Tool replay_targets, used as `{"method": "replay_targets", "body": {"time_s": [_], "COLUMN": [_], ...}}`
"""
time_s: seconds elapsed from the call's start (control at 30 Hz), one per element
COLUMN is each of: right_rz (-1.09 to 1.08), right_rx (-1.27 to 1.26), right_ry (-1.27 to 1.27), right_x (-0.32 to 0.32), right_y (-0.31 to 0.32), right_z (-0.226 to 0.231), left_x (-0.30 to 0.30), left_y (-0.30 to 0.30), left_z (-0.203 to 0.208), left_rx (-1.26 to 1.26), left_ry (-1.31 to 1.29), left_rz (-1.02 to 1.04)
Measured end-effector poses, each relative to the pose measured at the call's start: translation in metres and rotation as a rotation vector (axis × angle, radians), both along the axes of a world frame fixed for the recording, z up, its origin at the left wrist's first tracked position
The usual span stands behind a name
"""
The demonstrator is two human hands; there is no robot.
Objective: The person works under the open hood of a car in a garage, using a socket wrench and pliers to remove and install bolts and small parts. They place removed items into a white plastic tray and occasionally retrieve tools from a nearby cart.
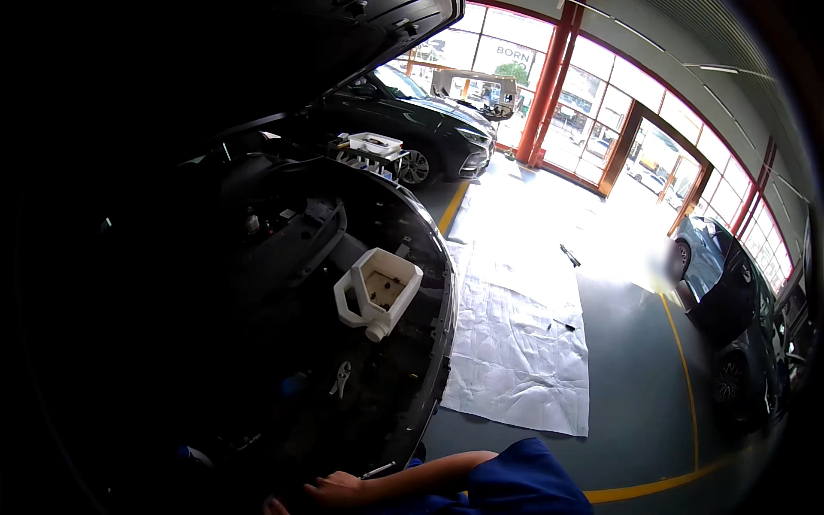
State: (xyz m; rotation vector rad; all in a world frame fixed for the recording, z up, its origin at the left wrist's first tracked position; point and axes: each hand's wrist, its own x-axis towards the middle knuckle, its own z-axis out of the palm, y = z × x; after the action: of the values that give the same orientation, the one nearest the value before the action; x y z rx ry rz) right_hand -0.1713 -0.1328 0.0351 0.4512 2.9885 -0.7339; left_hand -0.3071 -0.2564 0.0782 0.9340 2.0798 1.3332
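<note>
My right forearm comes in from the lower edge in a blue sleeve. My right hand (337,490) is low over the near edge of a dark engine bay (330,225). Its fingers look curled, and deep shadow hides anything inside them. A slim silver rod-like tool (378,469) lies just beyond the wrist. At the bottom edge shows a small bit of what seems to be my left hand (275,506), its fingers mostly hidden. Farther in, slip-joint pliers (341,378) lie near a cut-open white plastic jug (407,293) holding several small dark parts.
A raised hood (386,39) hangs overhead. Beyond the bay stand a cart with a white tray (376,142) and a dark car (429,116). A crinkled white sheet (515,369) covers floor to the right, with dark tools (569,256) on it. Another car (730,283) stands far right.
</note>
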Motion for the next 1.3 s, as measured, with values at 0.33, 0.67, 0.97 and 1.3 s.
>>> {"method": "replay_targets", "body": {"time_s": [0.33,0.67,0.97,1.3], "right_rz": [0.13,0.191,0.222,0.302], "right_rx": [-0.131,-0.084,-0.033,-0.245], "right_ry": [-0.098,-0.183,-0.234,-0.325], "right_x": [-0.002,-0.013,-0.023,-0.043], "right_y": [0.012,0.013,0.017,0.026], "right_z": [0.027,0.035,0.04,-0.032], "left_x": [-0.008,0.002,0.01,0.013], "left_y": [0.0,0.002,0.005,0.0], "left_z": [-0.057,-0.027,-0.025,-0.042], "left_rx": [-0.098,-0.204,-0.093,-0.074], "left_ry": [0.308,0.043,0.065,0.123], "left_rz": [-0.415,-0.21,-0.206,-0.189]}}
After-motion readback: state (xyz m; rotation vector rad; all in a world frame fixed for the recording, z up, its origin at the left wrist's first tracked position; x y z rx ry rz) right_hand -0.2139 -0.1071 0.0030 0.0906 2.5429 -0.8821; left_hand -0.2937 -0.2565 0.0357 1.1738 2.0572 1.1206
